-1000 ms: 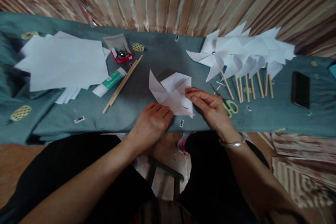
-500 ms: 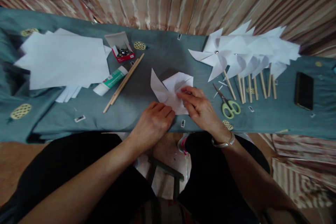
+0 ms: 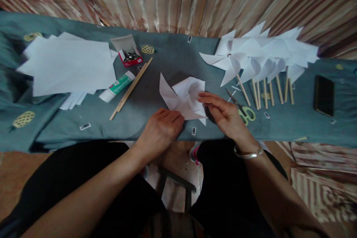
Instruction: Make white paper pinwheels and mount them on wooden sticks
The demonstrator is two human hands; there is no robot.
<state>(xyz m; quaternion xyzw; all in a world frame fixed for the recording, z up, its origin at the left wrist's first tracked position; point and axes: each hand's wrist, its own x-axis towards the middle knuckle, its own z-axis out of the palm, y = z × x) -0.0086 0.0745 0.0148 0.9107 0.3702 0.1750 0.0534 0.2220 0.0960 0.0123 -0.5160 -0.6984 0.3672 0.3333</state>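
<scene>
A white paper pinwheel without a stick lies in front of me, its blades partly curled. My left hand is closed, with its curled fingers on the pinwheel's near left edge; the fingertips are hidden. At the right side, my right hand has its fingers stretched out, the tips by the right blade. Whether they touch the paper I cannot tell. Just beyond that hand lie scissors with green handles, partly covered by it.
Finished pinwheels on wooden sticks overlap at the back right, left of a dark phone. On the left are stacked white paper, a glue tube, two wooden sticks and an open red box of small metal pieces.
My right hand has moved right, off the pinwheel's middle to its right edge, uncovering the right blade and a lower corner. My left hand stays nearly where it was.
</scene>
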